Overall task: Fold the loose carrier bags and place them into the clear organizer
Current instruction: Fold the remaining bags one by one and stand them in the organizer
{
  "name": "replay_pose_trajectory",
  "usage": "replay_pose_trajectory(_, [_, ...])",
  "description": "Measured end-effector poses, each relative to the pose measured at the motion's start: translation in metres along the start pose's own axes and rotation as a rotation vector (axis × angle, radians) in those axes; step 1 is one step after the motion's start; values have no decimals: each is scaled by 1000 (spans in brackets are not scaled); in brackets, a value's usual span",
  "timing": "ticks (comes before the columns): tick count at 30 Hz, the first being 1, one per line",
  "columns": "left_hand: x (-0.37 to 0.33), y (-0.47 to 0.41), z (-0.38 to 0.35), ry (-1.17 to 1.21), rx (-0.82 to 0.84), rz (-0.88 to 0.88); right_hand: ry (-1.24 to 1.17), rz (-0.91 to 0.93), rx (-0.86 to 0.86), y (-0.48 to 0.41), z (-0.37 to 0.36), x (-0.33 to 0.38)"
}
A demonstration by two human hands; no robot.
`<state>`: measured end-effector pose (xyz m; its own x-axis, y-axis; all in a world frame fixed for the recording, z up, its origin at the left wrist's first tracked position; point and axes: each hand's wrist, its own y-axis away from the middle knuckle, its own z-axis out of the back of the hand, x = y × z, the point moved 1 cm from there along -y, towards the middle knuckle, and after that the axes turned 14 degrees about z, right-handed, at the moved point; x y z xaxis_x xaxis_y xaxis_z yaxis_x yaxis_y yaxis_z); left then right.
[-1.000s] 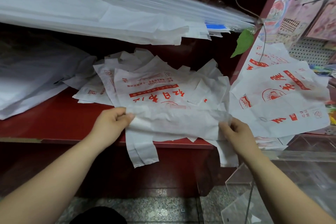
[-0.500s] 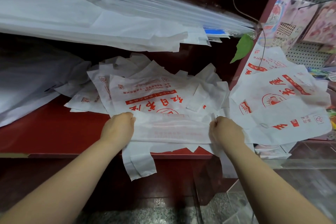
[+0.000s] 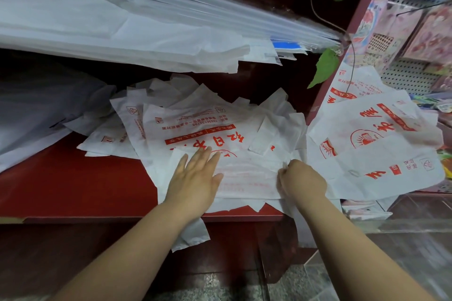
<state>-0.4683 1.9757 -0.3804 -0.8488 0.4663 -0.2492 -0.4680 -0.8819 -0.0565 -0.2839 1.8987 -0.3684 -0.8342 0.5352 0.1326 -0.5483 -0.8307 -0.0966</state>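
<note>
Pressing down is the new thing this sec. Biggest first: red shelf (image 3: 73, 186) carries the heap of loose bags (image 3: 186, 117) as before, w/ a second heap (image 3: 367, 154) spilling off its rt end; neither heap has shifted.

Folded bag (image 3: 247, 178): 1 s ago a narrow band held up at the shelf's front lip. Now it lies flat on top of the heap, further in, with one handle strip (image 3: 190, 234) hanging below the shelf edge.

Left hand (image 3: 195, 178): was pinching the band's end, then a fist, now fingers straight and spread, palm down on the bag's left half. Right hand (image 3: 303, 178): fingers curled, pinching the bag's rt edge.

Reading: crease is being set, prob. ahead of a further fold. Bag not yet in the clear organizer (image 3: 411, 226), which I take to be the transparent panel low rt; blurred, contents n/k. Most bags are unfolded, so early in the job.

Print, all red on white, upside-down to the wearer: big brush chars approx. 红日书, the 4th under the left hand. A banner strip above them, chars too small. Digit row starts 155, rest unsure. Rt heap: sun-over-book emblem, small triangle mark.
</note>
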Motion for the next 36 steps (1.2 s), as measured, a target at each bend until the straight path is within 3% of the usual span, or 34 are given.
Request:
replay_pose_trajectory(4, [3, -9, -5, -39, 126, 57, 14, -7, -69, 5, 6, 3])
replay_pose_trajectory(6, [3, -9, -5, -59, 145, 69, 113, 67, -244, 8, 6, 11])
replay_pose_trajectory(8, [2, -7, -5, -61, 146, 70, 112, 256, -432, 10, 1, 28])
replay_pose_trajectory(10, [1, -8, -5, -56, 144, 68, 58, 502, -347, 18, -6, 50])
replay_pose_trajectory(12, [1, -8, -4, -49, 154, 69, -45, 655, -112, 24, -18, 69])
replay_pose_trajectory(14, [1, -8, -4, -50, 168, 79, -79, 644, 93, 29, -23, 73])
replay_pose_trajectory(16, [1, -7, -4, -51, 176, 83, -72, 583, 151, 23, -22, 62])
replay_pose_trajectory(21, [3, -7, 0, 25, 140, 44, -10, 447, 79, 16, -11, 16])
replay_pose_trajectory(26, [18, -31, 27, 192, -25, 153, -154, 555, -60, 23, 10, -4])
replay_pose_trajectory(29, [29, -51, 36, 82, 124, 258, -18, 707, -5, 28, 18, 4])
replay_pose_trajectory(33, [33, -59, 37, -126, 202, 233, 177, 819, -226, 28, 7, 10])
replay_pose_trajectory(36, [32, -59, 40, -168, 212, 220, 243, 857, -278, 26, 3, 9])
